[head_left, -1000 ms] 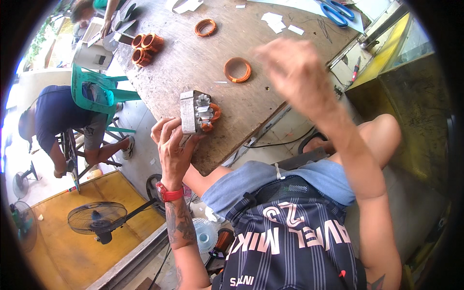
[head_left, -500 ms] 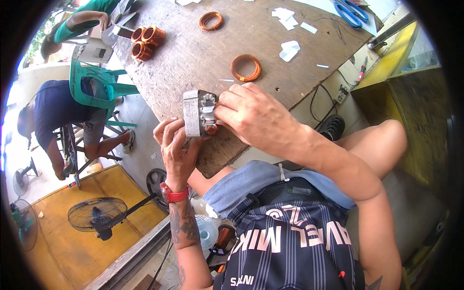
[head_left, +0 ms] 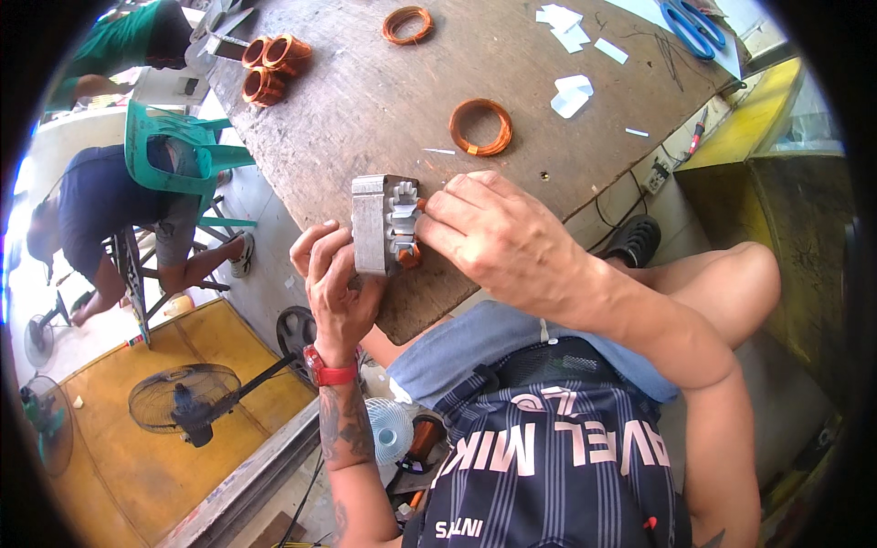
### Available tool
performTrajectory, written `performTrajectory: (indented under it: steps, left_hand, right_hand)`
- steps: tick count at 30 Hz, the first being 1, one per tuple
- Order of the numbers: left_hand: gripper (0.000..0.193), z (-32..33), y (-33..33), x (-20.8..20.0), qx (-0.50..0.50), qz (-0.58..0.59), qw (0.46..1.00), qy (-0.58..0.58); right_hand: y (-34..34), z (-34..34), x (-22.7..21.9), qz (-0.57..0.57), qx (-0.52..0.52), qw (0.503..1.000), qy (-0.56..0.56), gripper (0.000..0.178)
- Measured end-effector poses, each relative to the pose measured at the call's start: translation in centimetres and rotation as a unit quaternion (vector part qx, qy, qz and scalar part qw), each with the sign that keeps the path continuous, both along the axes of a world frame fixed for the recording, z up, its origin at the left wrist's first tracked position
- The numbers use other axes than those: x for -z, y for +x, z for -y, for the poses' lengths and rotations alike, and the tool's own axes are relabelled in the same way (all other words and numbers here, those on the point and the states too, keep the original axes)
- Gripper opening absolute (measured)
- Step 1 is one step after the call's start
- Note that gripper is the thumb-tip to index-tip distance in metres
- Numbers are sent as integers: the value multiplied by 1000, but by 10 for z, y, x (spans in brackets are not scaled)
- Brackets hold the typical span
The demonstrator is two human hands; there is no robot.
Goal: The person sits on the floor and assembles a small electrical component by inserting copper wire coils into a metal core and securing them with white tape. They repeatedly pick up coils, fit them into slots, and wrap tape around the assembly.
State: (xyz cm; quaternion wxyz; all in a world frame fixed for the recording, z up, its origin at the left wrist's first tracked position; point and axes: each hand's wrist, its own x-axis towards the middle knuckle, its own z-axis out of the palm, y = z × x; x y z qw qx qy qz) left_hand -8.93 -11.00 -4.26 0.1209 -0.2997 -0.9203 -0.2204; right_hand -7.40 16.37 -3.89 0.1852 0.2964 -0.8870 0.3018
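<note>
Grey slotted core point(head_left: 369, 226) is gripped at its near end by the left hand point(head_left: 336, 297) — best kept steady; its copper winding point(head_left: 410, 258) is touched by the right hand point(head_left: 512, 239) — pinch hidden.

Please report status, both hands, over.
Left hand: grip on slotted grey metal core. Right hand: at its orange wire winding. Round orange wire coil lies apart.
</note>
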Motion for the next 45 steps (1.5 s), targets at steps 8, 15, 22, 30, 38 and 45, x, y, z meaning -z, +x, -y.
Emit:
performTrajectory:
  steps: [8,15,22,30,38,45]
  left_hand:
    - [42,-1,0,0,7,-17,1000,4]
    - [41,-1,0,1,10,-13,1000,7]
    - [38,-1,0,2,0,-4,1000,23]
    - [42,-1,0,3,5,-9,1000,14]
    - [47,-4,0,1,9,-17,1000,9]
    - [46,-7,0,-1,14,-7,1000,8]
  right_hand:
    - [25,-2,1,76,76,973,-204,29]
    - [20,4,5,88,92,980,-155,27]
    - [19,4,1,105,79,982,-133,24]
    - [14,9,4,84,68,985,-132,22]
    - [40,6,10,23,95,990,-102,33]
    - [40,17,8,42,90,995,-30,38]
